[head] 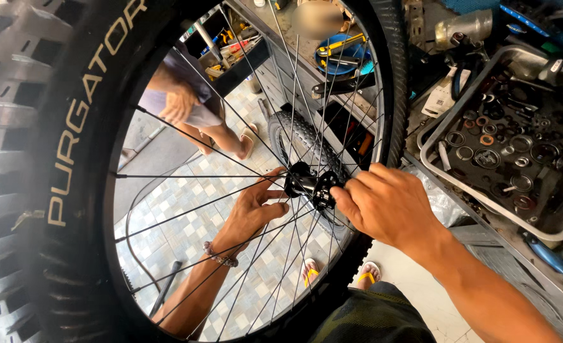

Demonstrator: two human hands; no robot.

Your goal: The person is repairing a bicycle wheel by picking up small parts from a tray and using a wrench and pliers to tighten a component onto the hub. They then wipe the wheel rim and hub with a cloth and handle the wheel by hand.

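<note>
Both hands grip the black hub [311,184] at the wheel's centre — left hand [251,206] at nine o'clock, right hand [383,206] at three, fingers closed — where tight spokes [186,174] could pinch them.

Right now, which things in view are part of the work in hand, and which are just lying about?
In hand:
- bicycle wheel with knobby tyre
- black hub, held by the left hand and right hand
- spokes

Lying about:
- grey tray of washers and small parts
- second tyre behind the wheel
- blue-handled tool
</note>
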